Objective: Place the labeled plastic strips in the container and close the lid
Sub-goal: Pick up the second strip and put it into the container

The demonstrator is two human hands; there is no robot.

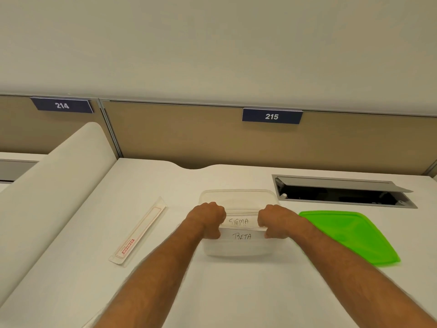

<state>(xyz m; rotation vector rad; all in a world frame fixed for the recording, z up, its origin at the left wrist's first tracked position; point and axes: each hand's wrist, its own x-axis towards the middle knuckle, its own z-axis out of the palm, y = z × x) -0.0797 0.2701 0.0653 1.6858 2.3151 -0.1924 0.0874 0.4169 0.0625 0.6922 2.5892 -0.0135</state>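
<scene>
Gripping both ends of the strip marked "SIGMA" (pixel 239 222), your left hand (pixel 208 220) and right hand (pixel 275 221) are curled shut on it, over the clear plastic container (pixel 238 249) at worktop (pixel 165 268) centre. A 2nd strip marked "BETA" (pixel 242 236) sits just below; can't tell if it's already inside. Green lid (pixel 350 235) lies off, just right of the container. Another long strip w/ red print (pixel 139 233) lies well left.

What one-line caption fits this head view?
Both hands, left hand and right hand, hold the labeled strips over the clear container; green lid lies alongside.
</scene>
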